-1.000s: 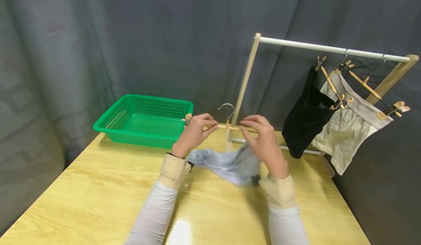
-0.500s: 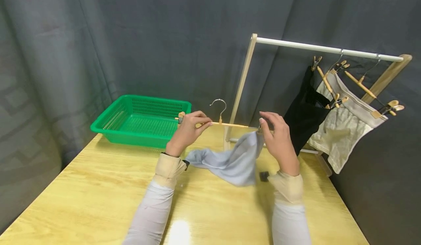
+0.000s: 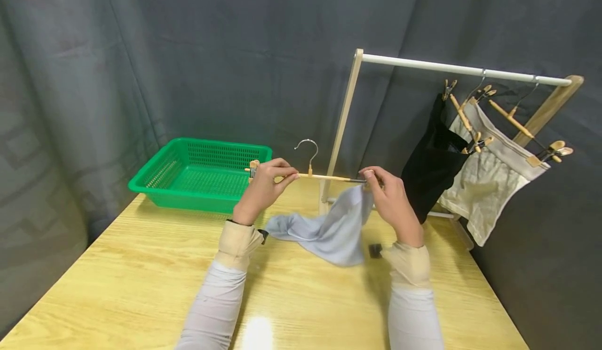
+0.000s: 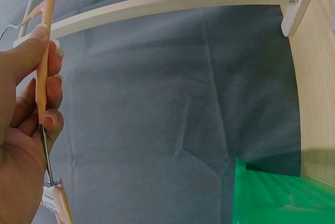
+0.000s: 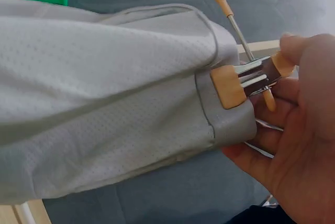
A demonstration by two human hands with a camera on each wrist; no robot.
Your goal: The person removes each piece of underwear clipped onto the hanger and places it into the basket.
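My left hand [image 3: 265, 185] grips the wooden bar of a clip hanger [image 3: 324, 177], left of its metal hook, which points up. In the left wrist view the thumb and fingers close round the bar [image 4: 44, 67], and a clip [image 4: 57, 200] with no cloth in it sits beyond them. My right hand [image 3: 394, 203] is at the other end of the bar. The right wrist view shows it pinching a wooden-padded clip [image 5: 229, 87], whose pads bite the band of a pale blue-grey garment [image 5: 115, 93]. That garment [image 3: 343, 227] droops from the clip towards the table.
At the back left of the wooden table [image 3: 155, 266] stands a green basket [image 3: 202, 201]. A rack with a white rail [image 3: 423, 66] stands at the right. From it hang a black garment [image 3: 432, 167] and light grey shorts [image 3: 489, 188] on clip hangers.
My right hand has moved right along the bar, from near its middle to the end clip. The left hand keeps its grip. Hanger and garment have shifted slightly left in view.
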